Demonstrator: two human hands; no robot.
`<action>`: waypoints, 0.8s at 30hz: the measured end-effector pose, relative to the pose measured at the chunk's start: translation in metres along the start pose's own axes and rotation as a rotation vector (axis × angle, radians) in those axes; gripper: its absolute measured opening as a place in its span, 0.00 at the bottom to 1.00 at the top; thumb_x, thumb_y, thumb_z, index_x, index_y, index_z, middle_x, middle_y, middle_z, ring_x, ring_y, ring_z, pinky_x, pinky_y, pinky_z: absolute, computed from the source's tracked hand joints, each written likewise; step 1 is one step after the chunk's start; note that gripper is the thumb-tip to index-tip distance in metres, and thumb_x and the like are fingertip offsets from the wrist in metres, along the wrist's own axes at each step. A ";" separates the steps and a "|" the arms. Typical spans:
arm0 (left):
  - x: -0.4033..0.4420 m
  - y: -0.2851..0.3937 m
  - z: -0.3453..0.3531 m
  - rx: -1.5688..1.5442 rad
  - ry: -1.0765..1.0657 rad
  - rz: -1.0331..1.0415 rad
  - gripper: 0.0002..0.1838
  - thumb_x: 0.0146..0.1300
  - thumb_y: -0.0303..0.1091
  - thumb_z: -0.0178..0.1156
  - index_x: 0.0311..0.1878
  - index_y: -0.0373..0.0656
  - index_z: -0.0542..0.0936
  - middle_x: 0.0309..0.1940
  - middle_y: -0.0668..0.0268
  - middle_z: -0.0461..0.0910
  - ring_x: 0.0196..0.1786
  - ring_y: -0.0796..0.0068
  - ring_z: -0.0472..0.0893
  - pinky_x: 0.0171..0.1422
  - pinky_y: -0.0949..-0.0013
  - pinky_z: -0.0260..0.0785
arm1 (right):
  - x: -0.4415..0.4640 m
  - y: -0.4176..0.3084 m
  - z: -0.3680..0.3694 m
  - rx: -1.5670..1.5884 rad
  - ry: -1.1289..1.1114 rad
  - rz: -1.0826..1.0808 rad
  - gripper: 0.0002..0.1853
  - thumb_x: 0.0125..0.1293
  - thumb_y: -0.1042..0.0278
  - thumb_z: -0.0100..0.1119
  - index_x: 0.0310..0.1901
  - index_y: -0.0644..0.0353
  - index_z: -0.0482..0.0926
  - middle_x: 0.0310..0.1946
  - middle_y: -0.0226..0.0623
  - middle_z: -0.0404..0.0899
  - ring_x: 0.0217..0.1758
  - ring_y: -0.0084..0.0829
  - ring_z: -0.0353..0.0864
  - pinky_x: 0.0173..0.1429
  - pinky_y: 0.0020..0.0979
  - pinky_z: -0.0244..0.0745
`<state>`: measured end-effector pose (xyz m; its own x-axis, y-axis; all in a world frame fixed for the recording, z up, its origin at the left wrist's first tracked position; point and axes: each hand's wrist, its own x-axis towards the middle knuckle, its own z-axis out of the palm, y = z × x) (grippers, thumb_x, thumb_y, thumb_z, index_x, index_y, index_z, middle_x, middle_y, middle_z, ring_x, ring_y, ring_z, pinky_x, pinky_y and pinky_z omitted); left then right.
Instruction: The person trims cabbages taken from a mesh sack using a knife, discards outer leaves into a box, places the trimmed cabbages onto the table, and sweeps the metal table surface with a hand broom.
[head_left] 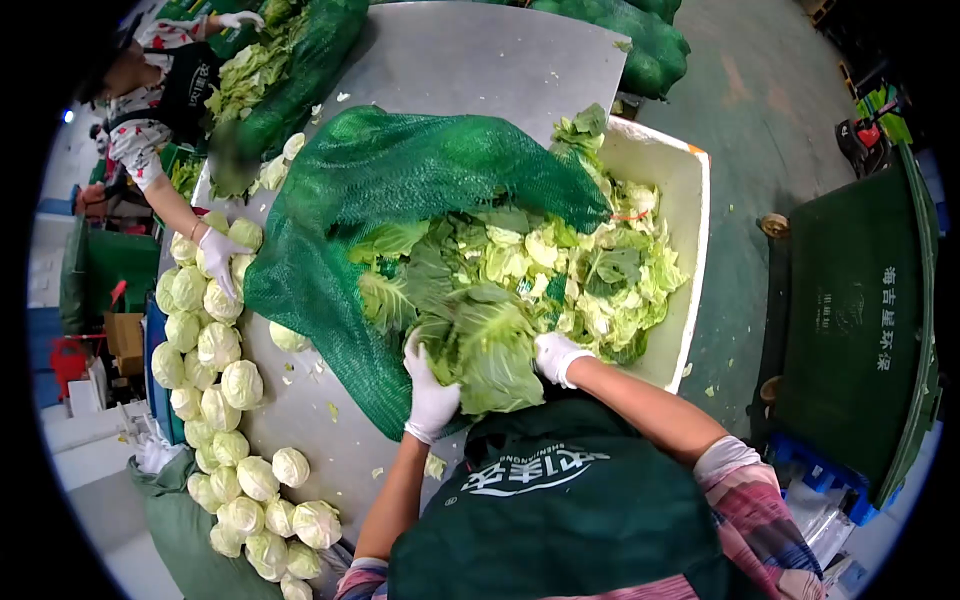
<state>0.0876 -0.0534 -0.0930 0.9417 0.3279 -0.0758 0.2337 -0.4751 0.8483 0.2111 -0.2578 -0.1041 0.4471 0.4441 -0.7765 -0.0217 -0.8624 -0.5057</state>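
Observation:
A bundle of large loose cabbage leaves [490,350] lies between my two white-gloved hands, close to my apron. My left hand [432,393] grips the left edge of the leaves, beside the lower end of a green mesh bag [345,200]. At their right side, my right hand [558,358] is closed against the leaf edge; its fingertips are partly hidden. The mesh bag lies across the metal table, with rounded shapes inside. Beyond my hands, torn leaves [640,290] fill a white box [690,300].
Trimmed cabbages [240,385] line the left side of the metal table [480,55]. A co-worker's gloved hand [220,255] reaches over them. More filled mesh bags [625,45] lie at the back. A large green bin [850,310] stands on the right.

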 end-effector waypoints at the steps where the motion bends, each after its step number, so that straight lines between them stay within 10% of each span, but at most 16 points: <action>1: -0.003 -0.007 -0.004 -0.116 -0.026 -0.036 0.42 0.43 0.29 0.68 0.66 0.40 0.64 0.67 0.49 0.56 0.70 0.48 0.54 0.76 0.56 0.45 | -0.007 -0.008 -0.003 -0.015 -0.041 -0.045 0.13 0.62 0.68 0.49 0.38 0.69 0.79 0.30 0.54 0.79 0.30 0.47 0.81 0.36 0.40 0.77; 2: -0.002 -0.013 -0.004 -0.235 -0.045 -0.064 0.43 0.44 0.30 0.69 0.67 0.40 0.63 0.67 0.50 0.57 0.72 0.49 0.52 0.76 0.56 0.45 | -0.010 -0.012 -0.006 -0.036 -0.073 -0.094 0.13 0.63 0.68 0.48 0.32 0.71 0.77 0.17 0.49 0.78 0.16 0.40 0.80 0.23 0.37 0.75; 3: -0.005 -0.022 -0.003 -0.265 -0.011 -0.075 0.44 0.44 0.32 0.70 0.68 0.40 0.63 0.68 0.50 0.57 0.72 0.49 0.52 0.76 0.56 0.44 | -0.006 -0.008 0.004 -0.029 0.029 -0.104 0.21 0.61 0.64 0.51 0.50 0.72 0.76 0.36 0.64 0.80 0.31 0.53 0.83 0.40 0.44 0.78; 6: -0.008 -0.034 -0.002 -0.133 -0.008 -0.050 0.46 0.46 0.36 0.71 0.69 0.40 0.61 0.69 0.49 0.56 0.73 0.48 0.52 0.78 0.56 0.40 | -0.022 -0.003 0.009 0.400 0.085 -0.178 0.25 0.61 0.64 0.50 0.56 0.73 0.71 0.33 0.65 0.79 0.28 0.54 0.81 0.39 0.46 0.77; 10: -0.004 0.017 0.005 -0.407 -0.048 -0.097 0.47 0.49 0.37 0.72 0.69 0.33 0.58 0.67 0.50 0.62 0.70 0.55 0.60 0.78 0.60 0.39 | -0.011 0.024 0.027 0.219 0.499 -0.427 0.32 0.59 0.64 0.50 0.64 0.73 0.64 0.35 0.66 0.77 0.40 0.56 0.79 0.48 0.44 0.73; 12: 0.012 0.022 0.008 -0.058 -0.055 0.140 0.49 0.49 0.30 0.72 0.70 0.37 0.52 0.64 0.54 0.66 0.67 0.63 0.67 0.74 0.60 0.52 | -0.034 0.008 -0.007 0.157 0.513 -0.378 0.34 0.58 0.63 0.50 0.67 0.69 0.62 0.34 0.64 0.77 0.41 0.55 0.79 0.48 0.44 0.73; 16: 0.037 0.077 0.014 -0.659 0.008 0.140 0.47 0.51 0.33 0.70 0.71 0.40 0.52 0.66 0.53 0.64 0.68 0.60 0.66 0.74 0.53 0.53 | -0.096 -0.028 -0.084 0.048 0.625 -0.394 0.35 0.60 0.63 0.50 0.70 0.61 0.59 0.28 0.57 0.79 0.32 0.53 0.81 0.41 0.46 0.75; 19: 0.057 0.109 -0.008 -0.039 0.063 0.405 0.40 0.55 0.38 0.65 0.70 0.40 0.59 0.68 0.49 0.61 0.70 0.52 0.64 0.76 0.49 0.49 | -0.140 -0.053 -0.126 0.094 0.838 -0.555 0.37 0.58 0.70 0.53 0.71 0.58 0.57 0.21 0.51 0.77 0.23 0.48 0.79 0.33 0.44 0.75; 24: 0.087 0.139 -0.023 -0.533 -0.117 0.413 0.46 0.45 0.32 0.63 0.71 0.39 0.56 0.63 0.50 0.66 0.69 0.55 0.64 0.74 0.53 0.51 | -0.162 -0.056 -0.155 0.223 1.090 -0.758 0.30 0.54 0.77 0.55 0.63 0.62 0.71 0.21 0.48 0.75 0.19 0.42 0.73 0.28 0.37 0.69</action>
<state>0.1969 -0.0718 0.0310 0.9550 0.1011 0.2789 -0.2733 -0.0657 0.9597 0.2790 -0.3190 0.1080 0.8895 0.2820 0.3594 0.4484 -0.3882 -0.8051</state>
